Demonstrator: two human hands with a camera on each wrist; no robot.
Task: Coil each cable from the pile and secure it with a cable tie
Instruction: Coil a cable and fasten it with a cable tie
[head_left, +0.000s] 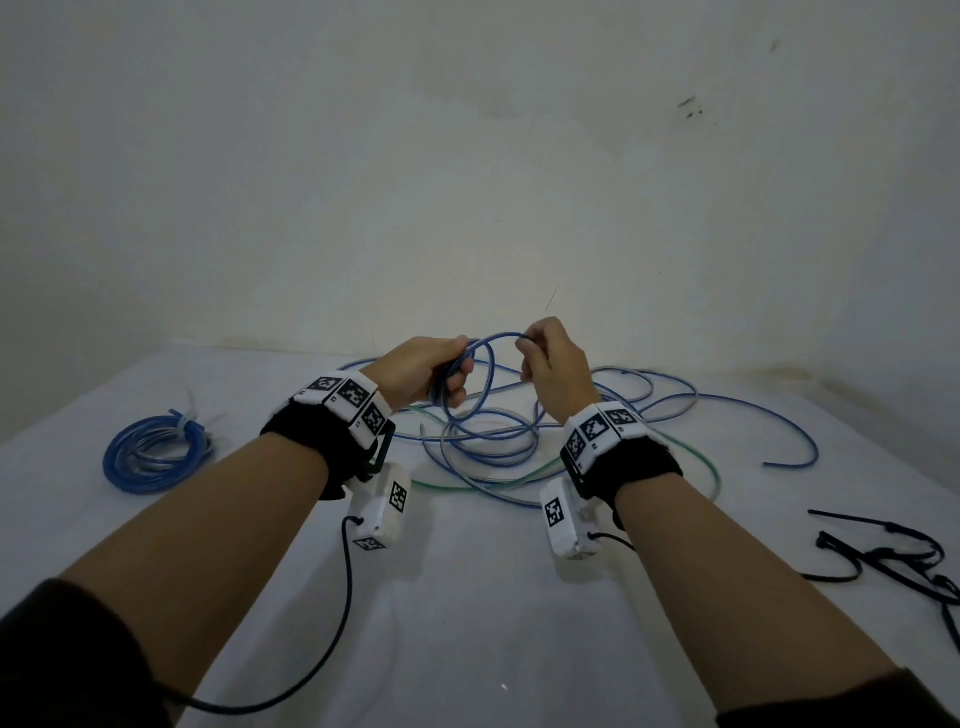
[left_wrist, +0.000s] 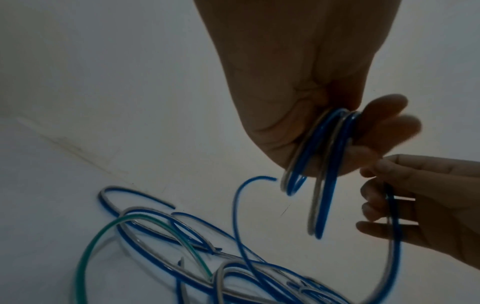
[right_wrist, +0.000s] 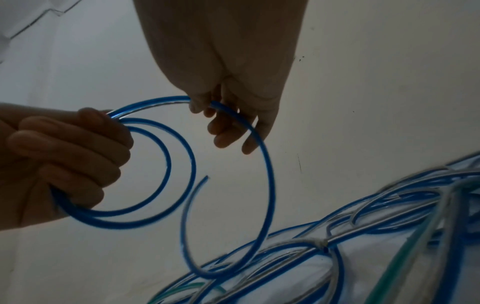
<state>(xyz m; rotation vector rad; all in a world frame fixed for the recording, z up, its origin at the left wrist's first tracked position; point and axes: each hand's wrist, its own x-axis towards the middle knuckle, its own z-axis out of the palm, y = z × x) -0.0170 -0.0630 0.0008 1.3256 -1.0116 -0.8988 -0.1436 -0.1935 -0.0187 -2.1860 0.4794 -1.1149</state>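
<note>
My left hand (head_left: 448, 371) grips a few loops of a blue cable (head_left: 488, 353), held up above the table. The loops run between palm and fingers (left_wrist: 389, 127) in the left wrist view. My right hand (head_left: 540, 353) pinches the same blue cable (right_wrist: 262, 156) just to the right, at the top of a wider loop. That cable (left_wrist: 393, 226) hangs down from the right hand into the loose pile (head_left: 519, 447) of blue and green cables on the table behind and below both hands.
A finished blue coil (head_left: 156, 454), tied, lies at the left of the white table (head_left: 467, 623). Several black cable ties (head_left: 893, 561) lie at the right edge. A green cable (left_wrist: 88, 257) runs through the pile. A pale wall stands close behind.
</note>
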